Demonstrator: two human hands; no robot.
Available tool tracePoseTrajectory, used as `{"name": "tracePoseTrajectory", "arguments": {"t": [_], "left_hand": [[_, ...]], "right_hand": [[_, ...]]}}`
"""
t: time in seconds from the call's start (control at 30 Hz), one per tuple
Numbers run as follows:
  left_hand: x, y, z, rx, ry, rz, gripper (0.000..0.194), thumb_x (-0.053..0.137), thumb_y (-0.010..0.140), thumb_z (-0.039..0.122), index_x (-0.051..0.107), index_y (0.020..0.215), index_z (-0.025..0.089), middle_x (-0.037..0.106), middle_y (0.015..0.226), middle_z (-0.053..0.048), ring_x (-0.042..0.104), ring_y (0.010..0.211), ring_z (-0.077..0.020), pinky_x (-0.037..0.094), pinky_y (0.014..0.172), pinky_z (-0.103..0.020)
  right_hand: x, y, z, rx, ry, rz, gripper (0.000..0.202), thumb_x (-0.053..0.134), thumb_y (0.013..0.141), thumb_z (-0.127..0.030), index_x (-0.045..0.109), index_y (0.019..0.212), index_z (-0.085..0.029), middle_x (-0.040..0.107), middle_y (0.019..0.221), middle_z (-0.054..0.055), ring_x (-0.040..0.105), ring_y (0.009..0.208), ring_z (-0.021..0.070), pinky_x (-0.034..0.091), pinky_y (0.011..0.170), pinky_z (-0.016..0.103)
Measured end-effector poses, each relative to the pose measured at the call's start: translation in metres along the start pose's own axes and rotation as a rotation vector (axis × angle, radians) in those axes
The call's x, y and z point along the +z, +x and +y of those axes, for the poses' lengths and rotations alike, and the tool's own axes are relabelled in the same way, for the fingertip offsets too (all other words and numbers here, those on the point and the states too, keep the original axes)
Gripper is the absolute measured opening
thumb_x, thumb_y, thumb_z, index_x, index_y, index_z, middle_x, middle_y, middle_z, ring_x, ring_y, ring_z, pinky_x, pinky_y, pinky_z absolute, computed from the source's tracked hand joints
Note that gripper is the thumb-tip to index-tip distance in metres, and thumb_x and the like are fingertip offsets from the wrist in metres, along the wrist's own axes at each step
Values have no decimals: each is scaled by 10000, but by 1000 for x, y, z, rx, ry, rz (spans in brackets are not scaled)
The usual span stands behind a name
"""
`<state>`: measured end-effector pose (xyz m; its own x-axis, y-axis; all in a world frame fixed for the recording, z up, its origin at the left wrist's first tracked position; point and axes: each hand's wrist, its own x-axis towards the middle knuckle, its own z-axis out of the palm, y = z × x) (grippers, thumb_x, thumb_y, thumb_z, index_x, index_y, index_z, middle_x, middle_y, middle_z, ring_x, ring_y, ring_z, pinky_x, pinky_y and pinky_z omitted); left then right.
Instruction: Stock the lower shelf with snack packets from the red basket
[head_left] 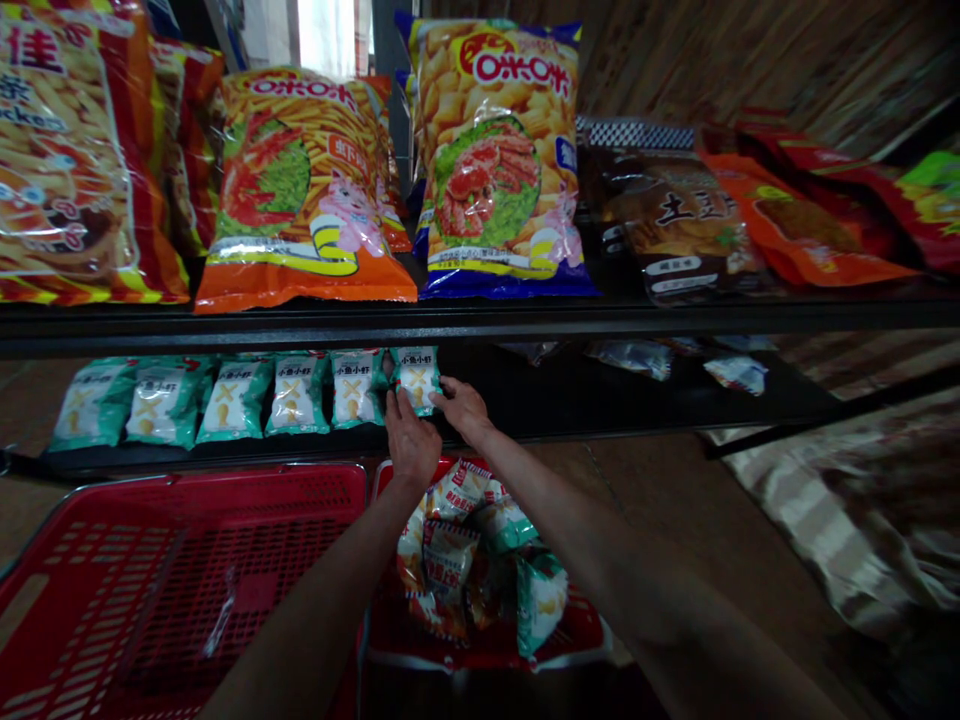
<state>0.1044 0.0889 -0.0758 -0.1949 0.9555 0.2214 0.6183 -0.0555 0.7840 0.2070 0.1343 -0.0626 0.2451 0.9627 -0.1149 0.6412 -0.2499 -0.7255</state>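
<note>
A small green-and-white snack bag stands at the right end of a row on the lower shelf. My left hand has its fingers at the bag's lower left edge, and my right hand holds its right edge. Between them the two hands grip the bag upright. Directly to its left stands a matching snack bag, with several more alike further left. Below my hands, a red basket contains several small bags, some orange-and-white and some green, such as a green snack bag.
The upper shelf overhangs the row and carries large bags, among them an orange shrimp snack bag and a blue-edged snack bag. A second red basket sits at left. Small packets lie further right on the lower shelf.
</note>
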Motion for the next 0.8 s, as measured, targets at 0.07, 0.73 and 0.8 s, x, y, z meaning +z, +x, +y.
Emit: {"name": "tracePoseTrajectory", "arguments": {"t": [0.07, 0.73, 0.8], "left_hand": [[1, -1, 0, 3, -5, 1, 644, 484, 724, 81, 367, 1356, 46, 363, 1440, -256, 303, 1381, -346, 331, 1098, -498], [-6, -4, 5, 10, -14, -66, 654, 459, 739, 64, 323, 1368, -49, 288, 1467, -311, 249, 1404, -342, 282, 1132, -468], [-8, -4, 5, 7, -18, -75, 661, 460, 738, 62, 316, 1374, -43, 281, 1472, -306, 243, 1407, -339, 280, 1133, -467]], "right_hand": [[-1, 2, 1, 2, 40, -12, 374, 661, 769, -308, 654, 1142, -285, 699, 1078, 11, 641, 997, 172, 470, 892, 276], [1, 0, 4, 5, 88, -17, 362, 657, 767, -295, 651, 1122, -228, 695, 1116, 44, 645, 1025, 184, 478, 919, 306], [1, 0, 4, 5, 83, -22, 366, 658, 766, -296, 646, 1125, -231, 691, 1126, 42, 642, 1034, 182, 476, 926, 308]]}}
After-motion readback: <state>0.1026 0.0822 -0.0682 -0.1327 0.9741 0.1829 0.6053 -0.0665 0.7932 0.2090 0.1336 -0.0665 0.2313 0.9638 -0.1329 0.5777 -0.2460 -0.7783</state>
